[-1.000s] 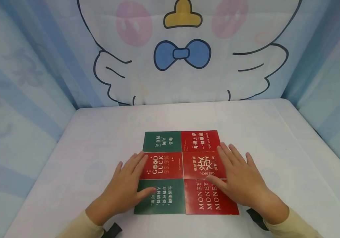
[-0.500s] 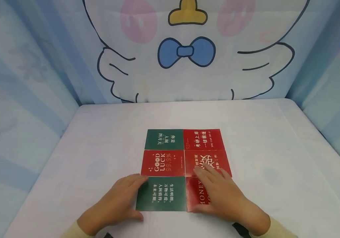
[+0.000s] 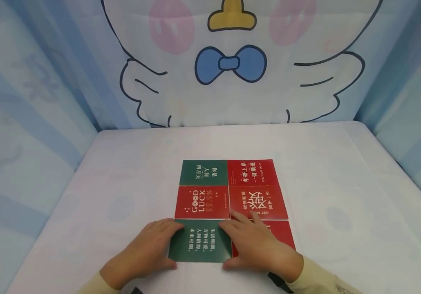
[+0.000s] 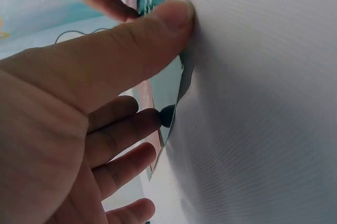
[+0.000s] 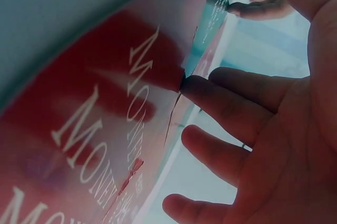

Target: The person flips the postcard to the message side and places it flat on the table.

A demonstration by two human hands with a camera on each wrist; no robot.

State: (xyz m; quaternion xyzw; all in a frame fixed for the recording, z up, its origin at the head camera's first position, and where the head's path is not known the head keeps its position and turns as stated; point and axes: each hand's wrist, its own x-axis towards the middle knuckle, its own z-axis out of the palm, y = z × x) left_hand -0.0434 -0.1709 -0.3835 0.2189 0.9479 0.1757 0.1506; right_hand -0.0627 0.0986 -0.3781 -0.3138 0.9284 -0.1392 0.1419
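Several red and green printed cards lie edge to edge in two columns on the table. The front left green card lies between both hands. My left hand touches its left end, forefinger at the far corner and thumb by the near corner. Over the front red card with MONEY lettering is my right hand, its forefinger and thumb at the green card's right end. In the right wrist view a fingertip touches the seam between cards. The left wrist view shows the green card edge-on, fingers loosely extended.
Behind the front cards lie a red GOOD LUCK card, a red GET RICH card, a green card and another red card. A white cloth covers the table; printed curtains stand behind and at both sides.
Both hands have drawn back from the cards' outer sides toward the front row. The right hand has moved left across the red MONEY card to the green card's right end.
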